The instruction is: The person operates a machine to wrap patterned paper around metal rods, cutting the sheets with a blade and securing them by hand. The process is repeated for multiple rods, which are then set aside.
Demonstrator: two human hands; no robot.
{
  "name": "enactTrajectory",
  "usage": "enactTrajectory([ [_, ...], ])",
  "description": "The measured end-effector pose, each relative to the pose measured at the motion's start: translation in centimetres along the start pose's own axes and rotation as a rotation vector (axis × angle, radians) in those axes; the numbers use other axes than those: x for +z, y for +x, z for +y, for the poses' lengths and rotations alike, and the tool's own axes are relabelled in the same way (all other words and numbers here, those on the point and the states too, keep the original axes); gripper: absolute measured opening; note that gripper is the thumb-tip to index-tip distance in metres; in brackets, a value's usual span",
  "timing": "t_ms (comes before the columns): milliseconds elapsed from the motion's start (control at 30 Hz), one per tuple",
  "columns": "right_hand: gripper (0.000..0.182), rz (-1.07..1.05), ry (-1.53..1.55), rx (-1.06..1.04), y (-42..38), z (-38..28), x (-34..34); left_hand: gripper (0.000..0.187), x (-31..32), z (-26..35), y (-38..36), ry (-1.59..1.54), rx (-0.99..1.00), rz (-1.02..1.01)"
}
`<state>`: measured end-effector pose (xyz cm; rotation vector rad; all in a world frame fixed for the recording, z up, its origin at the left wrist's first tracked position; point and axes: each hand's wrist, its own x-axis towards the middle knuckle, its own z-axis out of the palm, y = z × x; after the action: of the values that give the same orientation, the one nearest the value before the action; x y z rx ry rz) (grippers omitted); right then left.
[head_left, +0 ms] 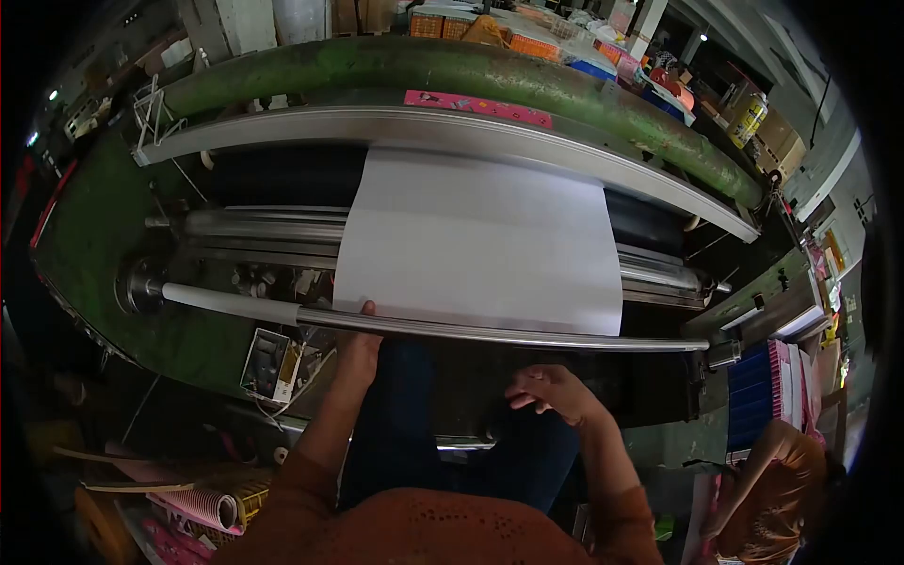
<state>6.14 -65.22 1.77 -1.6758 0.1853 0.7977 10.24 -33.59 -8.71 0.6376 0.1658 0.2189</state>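
My left hand (360, 348) reaches up at the metal bar (527, 335) in front of me. One fingertip shows above the bar, by the lower left corner of a wide white sheet (480, 240); the other fingers are hidden. The sheet hangs from under a long metal beam (527, 134) over the rollers, its lower edge along the bar. A pale sleeve or tube (231, 299) covers the bar's left end. Over my right thigh, apart from the bar, hovers my right hand (551, 388), its fingers loosely bent and slightly apart, with nothing visible in them.
A thick green pipe (377, 64) crosses behind the beam. A small box of odds and ends (270, 363) stands at the machine's left front. Rolled material (212, 508) lies lower left. At the lower right a co-worker (777, 490) bends beside blue and pink stacks (758, 391).
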Motion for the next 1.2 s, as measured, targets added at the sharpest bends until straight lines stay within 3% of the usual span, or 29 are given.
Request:
enactTrajectory([
  [33,0.024,0.191,0.269,0.005,0.8,3.0,-0.7,0.031,-0.5,0.1,-0.3,0.082,0.011,-0.023],
  [100,0.031,0.417,0.799,-0.276,2.8,7.6,-4.2,0.028,-2.1,0.4,-1.2,0.174,0.005,-0.044],
  [133,0.02,0.435,0.965,-0.478,5.3,10.2,-6.8,0.026,-3.0,0.6,-1.5,0.253,-0.006,-0.097],
  [200,0.014,0.487,0.9,-0.599,3.2,9.4,-7.6,0.025,-2.4,1.3,-2.5,0.337,-0.02,-0.154],
  [233,0.006,0.523,0.892,-0.605,2.6,9.3,-7.6,0.021,-0.3,2.2,-3.8,0.375,0.011,-0.049],
  [267,0.006,0.525,0.89,-0.596,1.7,9.1,-7.3,0.019,1.0,3.0,-4.8,0.41,0.042,0.061],
  [400,0.014,0.639,0.883,-0.591,-1.3,7.5,-6.8,0.022,1.4,4.5,-6.4,0.457,0.039,0.063],
  [500,0.015,0.662,0.687,-0.513,-3.6,6.7,-6.5,0.025,2.4,5.5,-7.6,0.447,0.027,0.061],
  [567,0.02,0.986,0.157,-0.563,-5.6,3.9,-3.7,0.027,3.8,6.1,-8.5,0.424,0.018,0.15],
  [600,0.02,0.979,0.154,-0.558,-6.7,2.1,-2.1,0.027,4.2,6.4,-8.8,0.424,0.017,0.159],
  [667,0.035,1.257,-0.9,-0.825,-8.3,-0.5,0.4,0.028,4.7,6.9,-9.2,0.42,0.019,0.147],
  [733,0.035,1.122,-1.027,-0.747,-8.3,0.0,-0.5,0.026,4.7,7.3,-9.4,0.422,0.021,0.109],
  [800,0.022,1.065,-1.235,-0.92,-7.0,-0.8,-2.4,0.024,4.6,7.9,-9.6,0.422,0.029,0.069],
  [833,0.011,1.075,-1.16,-0.924,-6.9,-2.6,-2.3,0.021,4.4,8.3,-9.6,0.414,-0.005,0.028],
  [900,0.01,1.025,-1.181,-0.909,-6.2,-5.5,-3.2,0.018,4.9,8.7,-10.1,0.405,-0.042,-0.006],
  [967,0.009,0.981,-1.202,-0.889,-4.8,-7.1,-4.4,0.015,6.5,7.9,-10.6,0.767,0.379,-0.181],
  [1000,0.009,0.93,-1.215,-0.871,-3.8,-7.6,-5.2,0.015,7.1,7.2,-10.5,0.768,0.379,-0.176],
  [1067,0.009,0.85,-1.195,-0.83,-2.1,-8.2,-6.1,0.023,8.5,5.6,-9.3,1.528,0.981,-0.531],
  [1200,0.009,0.741,-1.158,-0.736,0.7,-7.0,-7.7,0.034,8.5,1.0,-6.4,1.708,1.134,-0.615],
])
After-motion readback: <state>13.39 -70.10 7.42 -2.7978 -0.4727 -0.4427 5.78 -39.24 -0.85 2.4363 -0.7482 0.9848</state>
